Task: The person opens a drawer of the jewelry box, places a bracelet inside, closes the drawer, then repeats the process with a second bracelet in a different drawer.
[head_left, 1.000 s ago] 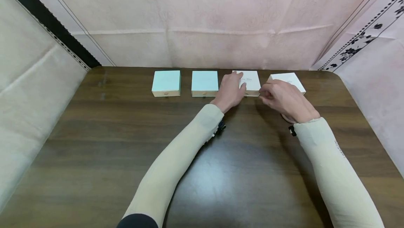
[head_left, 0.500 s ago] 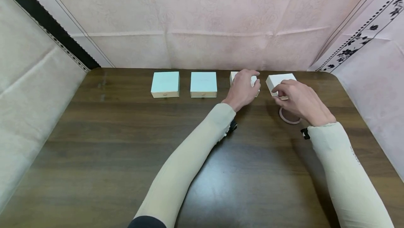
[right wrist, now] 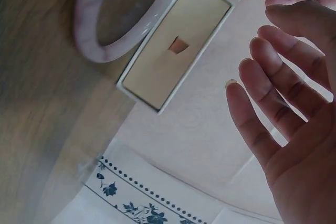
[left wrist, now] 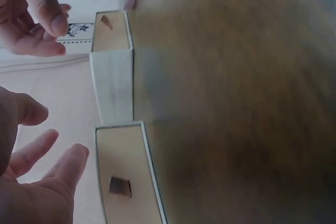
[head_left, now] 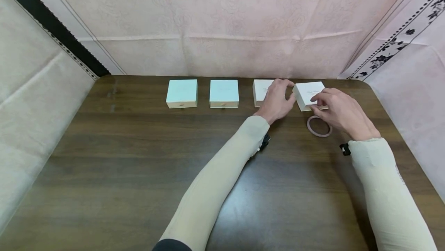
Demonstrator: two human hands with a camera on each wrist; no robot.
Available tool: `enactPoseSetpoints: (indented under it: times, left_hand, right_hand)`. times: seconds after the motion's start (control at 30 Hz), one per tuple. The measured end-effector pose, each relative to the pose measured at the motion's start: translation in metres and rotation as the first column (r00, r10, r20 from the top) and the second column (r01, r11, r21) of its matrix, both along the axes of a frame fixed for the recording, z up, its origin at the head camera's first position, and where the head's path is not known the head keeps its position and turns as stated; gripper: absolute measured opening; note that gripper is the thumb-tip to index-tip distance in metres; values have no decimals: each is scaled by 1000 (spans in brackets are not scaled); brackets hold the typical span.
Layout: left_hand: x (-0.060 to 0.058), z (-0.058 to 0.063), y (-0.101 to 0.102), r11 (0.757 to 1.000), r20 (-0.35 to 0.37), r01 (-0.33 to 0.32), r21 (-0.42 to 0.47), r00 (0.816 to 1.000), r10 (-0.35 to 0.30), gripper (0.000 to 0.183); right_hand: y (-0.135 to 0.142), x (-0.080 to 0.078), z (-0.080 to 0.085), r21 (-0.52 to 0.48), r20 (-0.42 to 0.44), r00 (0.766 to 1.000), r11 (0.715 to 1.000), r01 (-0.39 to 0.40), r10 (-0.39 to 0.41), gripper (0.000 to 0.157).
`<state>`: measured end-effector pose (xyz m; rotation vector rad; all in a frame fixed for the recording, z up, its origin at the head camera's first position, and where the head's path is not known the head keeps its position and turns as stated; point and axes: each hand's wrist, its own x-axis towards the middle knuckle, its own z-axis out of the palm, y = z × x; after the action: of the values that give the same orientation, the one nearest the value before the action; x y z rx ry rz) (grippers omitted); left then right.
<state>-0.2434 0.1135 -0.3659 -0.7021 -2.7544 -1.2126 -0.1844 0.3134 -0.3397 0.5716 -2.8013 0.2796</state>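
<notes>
Four-sided white box (head_left: 307, 93) stands at the right end of a row, slightly turned. My right hand (head_left: 342, 112) hovers at its right front, fingers loosely bent; the right wrist view shows the right-hand fingers (right wrist: 270, 93) spread and holding nothing. At the box's left side is my left hand (head_left: 277, 102), its thumb and fingers apart, reaching over another white box (head_left: 260, 90) and partly hiding it. Both boxes have pale fronts with a small tab, seen in the left wrist view on the nearer box (left wrist: 123, 156). A pale pink bangle (head_left: 319, 135) lies before the right-end box.
Two light-blue boxes (head_left: 182, 90) continue the row to the left, near the back edge of the brown wooden table (head_left: 139, 158). A pale cloth backdrop (head_left: 222, 23) rises behind the table, with side cloths at left and right.
Both hands have moved right. The right-end white box has shifted left and slightly nearer, and its angle has changed. The bangle, mostly hidden by the right hand before, now shows fully.
</notes>
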Motion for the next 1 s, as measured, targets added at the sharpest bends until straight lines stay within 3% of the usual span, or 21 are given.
enactPoseSetpoints:
  times: [0.37, 0.63, 0.8, 1.0]
  left_hand:
    - [17, -8, 26, 988, 32, 60, -144, 998, -56, 38]
    - [12, -7, 34, 966, 28, 87, -244, 996, -82, 43]
    - [10, -5, 37, 958, 101, 117, -263, 991, -93, 46]
    - [7, -5, 41, 961, 186, 107, -255, 981, -59, 48]
  right_hand:
    - [21, 3, -17, 12, 78, 996, 999, 35, -35, 11]
    - [30, -3, -20, 14, 95, 995, 1000, 12, -13, 13]
    - [32, -7, -22, 30, 105, 994, 1000, 1, -4, 14]
    - [32, -11, -22, 47, 104, 994, 999, 10, -15, 11]
